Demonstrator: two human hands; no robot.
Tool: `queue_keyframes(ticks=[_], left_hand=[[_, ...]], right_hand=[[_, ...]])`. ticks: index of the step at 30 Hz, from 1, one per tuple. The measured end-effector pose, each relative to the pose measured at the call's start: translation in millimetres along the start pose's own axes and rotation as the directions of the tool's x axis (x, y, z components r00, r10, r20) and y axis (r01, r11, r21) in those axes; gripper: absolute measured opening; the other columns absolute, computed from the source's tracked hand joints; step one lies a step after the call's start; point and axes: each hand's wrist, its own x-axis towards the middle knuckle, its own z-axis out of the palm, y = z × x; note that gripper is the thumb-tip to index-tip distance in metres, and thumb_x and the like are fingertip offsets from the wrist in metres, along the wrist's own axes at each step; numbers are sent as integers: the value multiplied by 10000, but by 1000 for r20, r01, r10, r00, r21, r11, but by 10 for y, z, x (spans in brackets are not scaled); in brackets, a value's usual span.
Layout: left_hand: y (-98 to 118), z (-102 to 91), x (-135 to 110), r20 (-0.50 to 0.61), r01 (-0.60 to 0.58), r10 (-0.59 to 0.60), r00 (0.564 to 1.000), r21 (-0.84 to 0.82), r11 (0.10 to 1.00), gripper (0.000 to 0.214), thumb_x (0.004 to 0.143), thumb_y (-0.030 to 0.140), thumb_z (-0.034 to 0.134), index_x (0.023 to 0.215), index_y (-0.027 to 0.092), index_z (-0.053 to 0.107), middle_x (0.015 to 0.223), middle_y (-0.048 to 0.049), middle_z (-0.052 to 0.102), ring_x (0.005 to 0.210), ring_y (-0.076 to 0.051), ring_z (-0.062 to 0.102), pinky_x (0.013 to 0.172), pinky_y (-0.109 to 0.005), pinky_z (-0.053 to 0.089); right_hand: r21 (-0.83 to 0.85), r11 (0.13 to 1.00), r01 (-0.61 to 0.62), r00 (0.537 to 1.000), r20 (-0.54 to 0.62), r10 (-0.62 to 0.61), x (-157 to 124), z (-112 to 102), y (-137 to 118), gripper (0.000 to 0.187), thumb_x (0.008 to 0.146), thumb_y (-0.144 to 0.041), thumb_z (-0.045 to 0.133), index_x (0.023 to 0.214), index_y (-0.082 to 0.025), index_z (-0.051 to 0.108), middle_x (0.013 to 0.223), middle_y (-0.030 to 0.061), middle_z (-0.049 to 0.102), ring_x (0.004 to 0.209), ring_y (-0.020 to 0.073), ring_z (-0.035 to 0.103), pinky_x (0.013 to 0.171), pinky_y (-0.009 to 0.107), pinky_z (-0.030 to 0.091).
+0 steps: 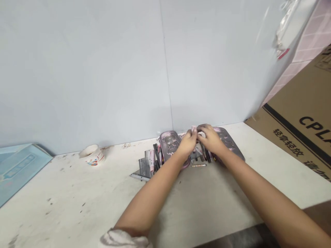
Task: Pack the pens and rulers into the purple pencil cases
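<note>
Both my hands meet at the back of the white table (77, 206), over an opened pink-grey tin pencil case (169, 144). My left hand (187, 144) and my right hand (210, 137) are closed together, pinching a small pink item (193, 128) between their fingertips. The case's other half (230, 141) lies to the right, partly hidden under my right hand. Several dark pens (157, 156) and a clear ruler (142, 168) lie left of the case. One thin pen (198, 165) rests on the table just in front of my hands.
A small white bowl (92, 155) with a coloured pattern sits at the back left. A light blue box (18, 168) lies at the far left edge. A large cardboard carton (300, 131) leans at the right. A grey wall (103, 69) stands directly behind the table.
</note>
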Motion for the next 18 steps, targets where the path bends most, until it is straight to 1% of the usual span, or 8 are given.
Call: queue_keyframes(ticks=[2,4,7,9,13,15,17,18], left_hand=[[134,91,-14,-6,-9,7,1000,-259,966,287,849,475,440,907,196,472,579,44,467,416,-88,441,452,-212,387],[283,155,-26,-34,-41,28,999,-482,875,278,852,476,432,875,199,438,574,57,431,415,-64,417,436,-177,365],[480,239,-36,-6,31,-48,999,-673,739,341,847,524,379,825,187,426,507,77,326,385,-48,337,399,-149,301],[555,307,-33,25,109,-129,991,-712,694,321,835,501,372,783,188,419,465,96,231,338,-43,223,351,-148,193],[567,355,52,41,184,-235,971,-754,630,202,799,365,335,677,204,331,456,98,136,313,-50,133,343,-165,89],[528,268,158,0,163,-234,972,-717,678,190,788,337,294,650,208,274,467,94,130,316,-54,136,346,-164,110],[455,127,293,-143,89,-199,969,-552,829,189,793,335,222,650,212,235,480,92,131,321,-60,145,350,-159,151],[403,55,362,-225,56,-147,963,-368,928,190,802,330,181,659,214,226,488,91,149,326,-61,161,360,-155,186]], right_hand=[[90,993,70,991,-122,-59,-126,-82,-89,330,841,-340,439,1083,-152,563,1127,130,536,1084,223,470,914,339,367],[151,988,39,984,-180,-11,-261,-146,-143,381,839,-382,453,1135,-149,509,1141,139,526,1073,225,482,880,336,384],[217,974,-66,996,-45,78,-433,-207,-167,346,884,-445,345,895,-167,551,857,75,608,811,184,562,714,281,405],[241,966,-96,993,93,76,-520,-235,-160,423,908,-460,256,702,-191,510,648,15,563,629,146,532,603,246,369],[276,957,-86,988,149,46,-734,-278,-123,443,919,-449,217,656,-195,468,591,-7,543,572,123,516,556,224,337],[182,980,-77,978,203,39,-905,-282,-102,442,925,-416,213,675,-188,498,614,11,580,582,129,539,553,227,337],[-16,1000,-24,953,302,27,-1091,-262,-93,410,911,-391,273,694,-178,548,658,45,628,605,147,569,553,240,339],[-124,992,23,934,357,23,-1169,-243,-94,381,894,-386,320,708,-172,575,690,66,649,622,159,584,559,248,344]])
